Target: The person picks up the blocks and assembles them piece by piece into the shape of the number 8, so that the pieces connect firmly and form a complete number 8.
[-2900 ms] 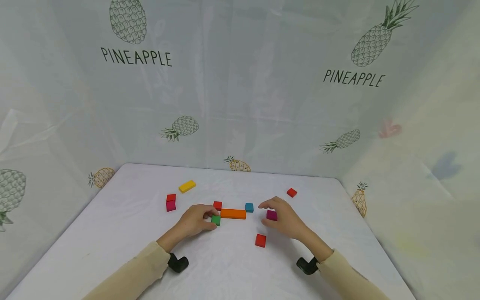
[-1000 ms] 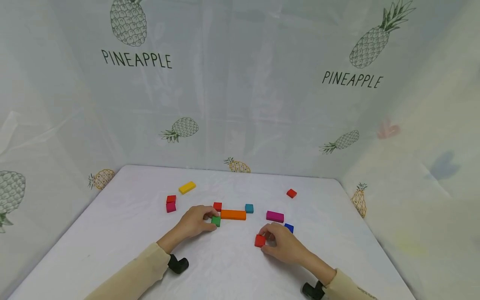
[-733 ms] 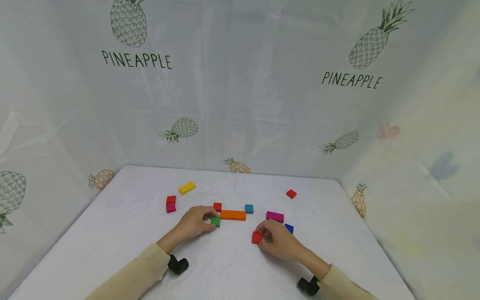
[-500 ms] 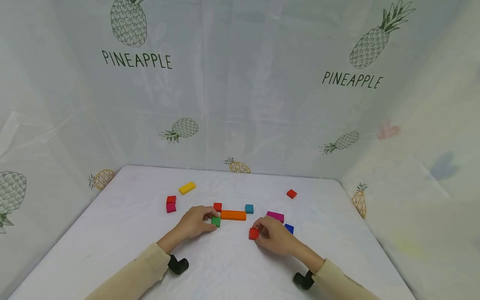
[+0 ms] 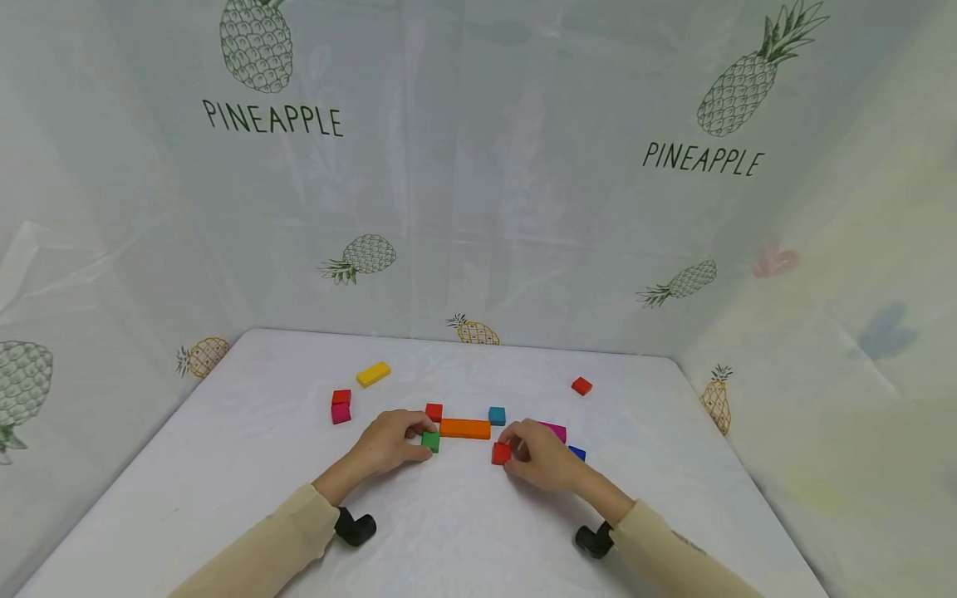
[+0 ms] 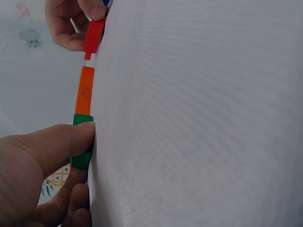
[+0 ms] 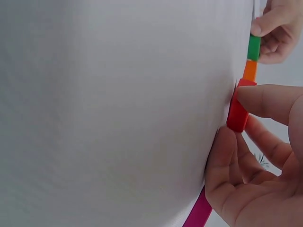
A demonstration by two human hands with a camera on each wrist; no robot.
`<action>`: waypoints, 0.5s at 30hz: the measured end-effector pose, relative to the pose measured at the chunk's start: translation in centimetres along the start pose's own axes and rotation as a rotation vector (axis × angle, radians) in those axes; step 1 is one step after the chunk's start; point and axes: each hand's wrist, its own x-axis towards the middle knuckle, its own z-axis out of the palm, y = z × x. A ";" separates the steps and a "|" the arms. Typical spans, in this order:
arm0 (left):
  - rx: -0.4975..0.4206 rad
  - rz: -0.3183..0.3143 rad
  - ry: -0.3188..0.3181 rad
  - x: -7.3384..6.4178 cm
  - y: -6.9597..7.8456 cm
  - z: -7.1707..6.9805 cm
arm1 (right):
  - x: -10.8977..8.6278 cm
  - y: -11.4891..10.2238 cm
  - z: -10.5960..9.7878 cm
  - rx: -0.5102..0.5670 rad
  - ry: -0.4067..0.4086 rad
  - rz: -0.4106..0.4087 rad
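My left hand (image 5: pixel 389 440) pinches a green block (image 5: pixel 430 442) between thumb and fingers at the left end of a long orange block (image 5: pixel 465 428). Past the orange block's right end, my right hand (image 5: pixel 544 457) pinches a red block (image 5: pixel 501 453), low over the white table. A small red block (image 5: pixel 434 411) sits behind the orange block's left end, and a teal block (image 5: pixel 497 415) behind its right end. In the left wrist view, the thumb presses the green block (image 6: pixel 83 142). The right wrist view has the red block (image 7: pixel 240 106) between thumb and fingers.
Behind the right hand lie a magenta block (image 5: pixel 554 431), partly hidden, and a blue block (image 5: pixel 576 453). Farther back right is a red block (image 5: pixel 581 385). At left are a yellow block (image 5: pixel 373 374), a red block (image 5: pixel 341 397) and a crimson block (image 5: pixel 341 413).
My right hand has left the magenta block, taken hold of the red block near the front, and moved it left and away from me, toward the orange block. The left hand stays put.
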 end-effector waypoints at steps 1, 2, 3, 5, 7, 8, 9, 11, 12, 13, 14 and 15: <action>0.000 0.000 0.000 0.0 0.0 0.0 | 0.1 0.1 -0.1 -0.002 -0.003 0.001; -0.001 0.001 0.001 0.0 0.0 0.0 | 0.2 0.1 -0.1 -0.003 -0.004 -0.003; 0.001 0.008 0.002 0.0 0.0 0.0 | 0.3 0.2 -0.1 -0.002 -0.007 -0.002; -0.003 0.004 0.001 0.0 -0.1 0.0 | 0.5 0.4 -0.2 -0.001 -0.012 -0.007; -0.004 0.004 0.001 0.0 -0.1 0.0 | 0.7 0.6 -0.2 0.004 -0.017 -0.010; -0.004 0.004 0.002 0.0 -0.1 0.0 | 0.8 0.7 -0.2 0.006 -0.018 -0.013; -0.004 0.005 0.002 0.0 0.0 0.0 | 0.9 0.7 -0.2 0.004 -0.021 -0.014; -0.010 0.002 0.000 0.0 0.0 0.0 | 1.1 0.8 -0.2 0.004 -0.022 -0.020; -0.012 0.005 0.000 0.0 0.0 0.0 | 1.2 0.8 -0.2 0.000 -0.024 -0.021; -0.013 0.007 0.000 -0.1 0.0 0.0 | 1.2 0.8 -0.2 -0.004 -0.026 -0.020; -0.013 0.009 0.000 -0.1 0.0 0.0 | 1.3 0.8 -0.2 -0.007 -0.027 -0.020; -0.014 0.012 0.001 -0.1 0.0 0.0 | 1.4 0.7 -0.2 -0.011 -0.029 -0.017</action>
